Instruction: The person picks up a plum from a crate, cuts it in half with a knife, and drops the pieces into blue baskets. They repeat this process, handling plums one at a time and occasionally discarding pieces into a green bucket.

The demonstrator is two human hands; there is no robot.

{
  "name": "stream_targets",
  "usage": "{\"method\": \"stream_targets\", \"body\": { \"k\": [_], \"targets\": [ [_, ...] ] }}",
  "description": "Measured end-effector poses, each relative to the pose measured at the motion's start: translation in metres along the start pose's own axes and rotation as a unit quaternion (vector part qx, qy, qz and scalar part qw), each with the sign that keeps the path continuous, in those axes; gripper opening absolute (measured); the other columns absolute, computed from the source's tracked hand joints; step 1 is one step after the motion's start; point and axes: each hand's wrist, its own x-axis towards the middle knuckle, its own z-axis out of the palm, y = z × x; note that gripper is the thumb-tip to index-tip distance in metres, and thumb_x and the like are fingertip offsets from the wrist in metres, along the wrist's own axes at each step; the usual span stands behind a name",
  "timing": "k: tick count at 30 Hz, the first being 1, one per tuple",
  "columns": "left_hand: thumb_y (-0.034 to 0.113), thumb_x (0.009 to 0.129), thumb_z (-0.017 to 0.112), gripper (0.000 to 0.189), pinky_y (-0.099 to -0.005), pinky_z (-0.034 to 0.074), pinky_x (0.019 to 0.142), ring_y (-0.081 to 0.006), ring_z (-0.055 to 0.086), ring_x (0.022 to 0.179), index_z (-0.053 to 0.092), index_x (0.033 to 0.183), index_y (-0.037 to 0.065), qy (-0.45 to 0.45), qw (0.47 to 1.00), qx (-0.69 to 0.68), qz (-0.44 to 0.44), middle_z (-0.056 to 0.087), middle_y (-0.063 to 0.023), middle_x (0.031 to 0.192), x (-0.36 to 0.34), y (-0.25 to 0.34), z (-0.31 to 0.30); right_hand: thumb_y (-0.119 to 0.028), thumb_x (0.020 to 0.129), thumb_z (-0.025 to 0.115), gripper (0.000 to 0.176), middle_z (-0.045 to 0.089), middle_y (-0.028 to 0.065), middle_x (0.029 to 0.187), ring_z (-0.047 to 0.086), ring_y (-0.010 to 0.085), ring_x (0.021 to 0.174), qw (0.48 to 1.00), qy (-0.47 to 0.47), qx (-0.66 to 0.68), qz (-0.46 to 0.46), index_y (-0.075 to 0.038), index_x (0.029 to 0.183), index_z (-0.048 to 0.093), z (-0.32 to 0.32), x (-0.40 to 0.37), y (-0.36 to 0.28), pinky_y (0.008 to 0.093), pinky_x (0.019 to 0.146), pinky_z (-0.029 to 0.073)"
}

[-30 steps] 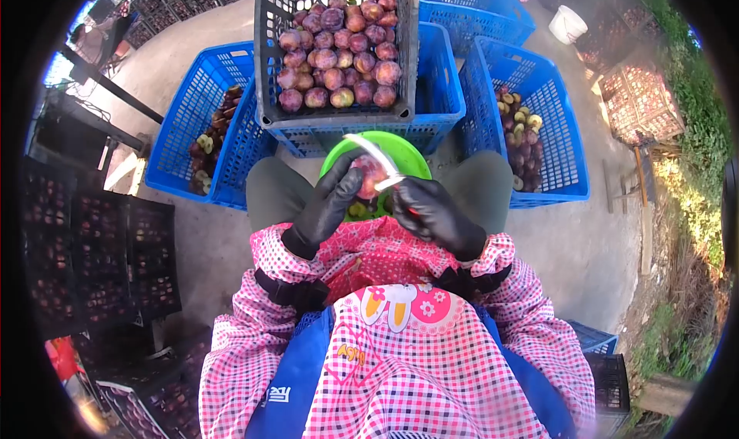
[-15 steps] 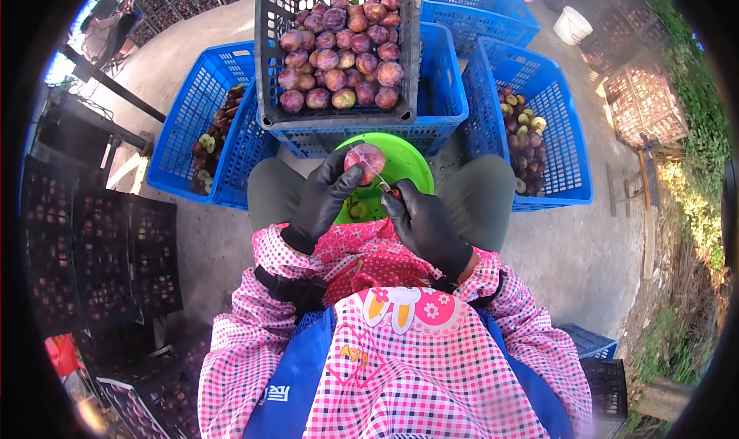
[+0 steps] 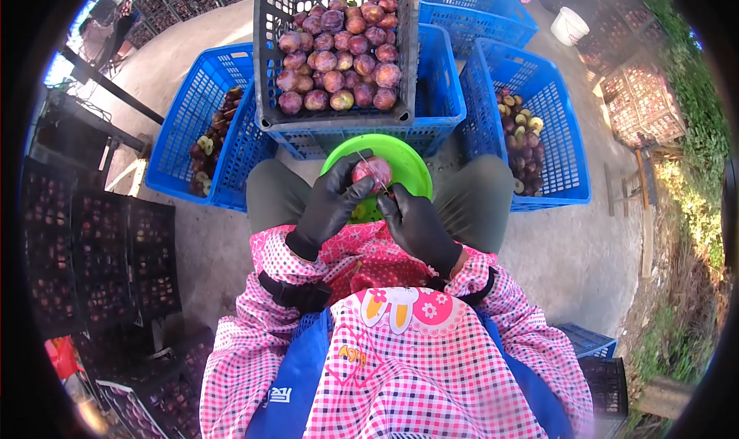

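In a black glove, my left hand (image 3: 332, 200) is closed around a reddish plum (image 3: 371, 174) over a bright green basin (image 3: 408, 164). My right hand (image 3: 419, 225), gloved the same way, grips a small knife (image 3: 382, 183) by its handle. The thin blade lies across the face of the plum. Below my hands, the basin sits between my knees, its lower part hidden by the gloves. Just beyond it, a black crate (image 3: 271, 116) of whole plums (image 3: 339, 62) rests on top of a blue crate (image 3: 443, 104).
To the left stands a blue crate (image 3: 171, 158) with cut plums (image 3: 212, 143); another blue crate (image 3: 566, 143) with cut plums (image 3: 527, 146) is at the right. Stacked dark crates (image 3: 104, 247) line the left side. A white bucket (image 3: 570, 26) stands at the back right.
My hands have shifted slightly, with the plum a little lower and further right. The blade now lies more steeply across the plum.
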Motion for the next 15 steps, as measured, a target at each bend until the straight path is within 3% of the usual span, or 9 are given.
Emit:
{"method": "stream_targets", "body": {
  "k": [3, 5, 9, 11, 12, 13, 14, 15],
  "targets": [
    [0.033, 0.096, 0.064, 0.056, -0.0333, 0.044, 0.104, -0.0180, 0.056, 0.117, 0.048, 0.138, -0.001, 0.004, 0.999, -0.049, -0.021, 0.058, -0.0095, 0.129, -0.004, 0.004, 0.005, -0.026, 0.098, 0.056, 0.024, 0.064, 0.0211, 0.075, 0.063, 0.0426, 0.067, 1.000, 0.018, 0.016, -0.018, -0.002, 0.101, 0.055, 0.005, -0.005, 0.000, 0.0501, 0.057, 0.047],
    [0.034, 0.097, 0.062, 0.054, -0.0344, 0.043, 0.105, -0.0175, 0.057, 0.117, 0.049, 0.137, 0.000, -0.007, 0.976, -0.209, -0.058, 0.058, -0.0092, 0.128, -0.002, -0.001, 0.010, -0.025, 0.098, 0.056, 0.025, 0.065, 0.0203, 0.075, 0.064, 0.0423, 0.067, 0.996, 0.071, 0.021, -0.039, -0.001, 0.106, 0.055, 0.005, -0.003, -0.007, 0.0490, 0.058, 0.048],
    [0.035, 0.098, 0.061, 0.053, -0.0342, 0.042, 0.105, -0.0175, 0.057, 0.116, 0.049, 0.137, 0.000, -0.012, 0.930, -0.341, -0.135, 0.059, -0.0093, 0.128, -0.003, -0.002, 0.016, -0.021, 0.098, 0.056, 0.024, 0.064, 0.0196, 0.074, 0.064, 0.0419, 0.068, 0.998, 0.057, 0.000, -0.028, -0.001, 0.109, 0.055, 0.006, -0.003, -0.004, 0.0465, 0.058, 0.048],
    [0.032, 0.098, 0.062, 0.052, -0.0336, 0.044, 0.103, -0.0175, 0.059, 0.114, 0.049, 0.136, 0.000, 0.016, 0.964, -0.263, -0.044, 0.060, -0.0095, 0.126, -0.001, -0.004, 0.021, -0.018, 0.098, 0.056, 0.022, 0.064, 0.0195, 0.073, 0.064, 0.0418, 0.069, 0.991, 0.066, 0.112, -0.022, -0.001, 0.110, 0.055, 0.013, -0.004, 0.002, 0.0444, 0.058, 0.048],
    [0.032, 0.098, 0.062, 0.052, -0.0336, 0.044, 0.103, -0.0175, 0.059, 0.114, 0.049, 0.136, 0.000, 0.015, 0.963, -0.264, -0.045, 0.060, -0.0095, 0.126, -0.001, -0.002, 0.020, -0.018, 0.098, 0.056, 0.022, 0.064, 0.0195, 0.073, 0.064, 0.0418, 0.069, 0.991, 0.066, 0.112, -0.021, -0.001, 0.110, 0.055, 0.014, -0.003, 0.007, 0.0444, 0.058, 0.048],
    [0.035, 0.098, 0.060, 0.054, -0.0343, 0.043, 0.104, -0.0182, 0.057, 0.116, 0.047, 0.137, -0.001, 0.026, 0.997, -0.066, 0.020, 0.058, -0.0104, 0.128, -0.002, 0.003, 0.017, -0.017, 0.097, 0.056, 0.023, 0.064, 0.0201, 0.074, 0.064, 0.0419, 0.069, 0.988, 0.055, 0.140, -0.021, 0.000, 0.113, 0.054, 0.016, -0.005, 0.013, 0.0441, 0.058, 0.048],
    [0.037, 0.099, 0.058, 0.057, -0.0351, 0.043, 0.105, -0.0190, 0.056, 0.119, 0.044, 0.138, -0.001, 0.035, 0.987, 0.134, 0.082, 0.057, -0.0113, 0.130, -0.004, 0.008, 0.016, -0.016, 0.097, 0.056, 0.025, 0.064, 0.0208, 0.075, 0.064, 0.0420, 0.070, 0.985, 0.042, 0.168, -0.019, 0.000, 0.117, 0.054, 0.016, -0.007, 0.014, 0.0438, 0.059, 0.047],
    [0.036, 0.099, 0.059, 0.057, -0.0349, 0.043, 0.105, -0.0190, 0.055, 0.119, 0.044, 0.138, -0.003, 0.017, 0.995, 0.068, 0.070, 0.056, -0.0118, 0.131, -0.004, 0.012, 0.017, -0.016, 0.097, 0.056, 0.025, 0.064, 0.0208, 0.075, 0.064, 0.0420, 0.070, 0.985, 0.038, 0.168, -0.012, 0.000, 0.117, 0.054, 0.013, -0.009, 0.015, 0.0438, 0.059, 0.047]
  ]
}}
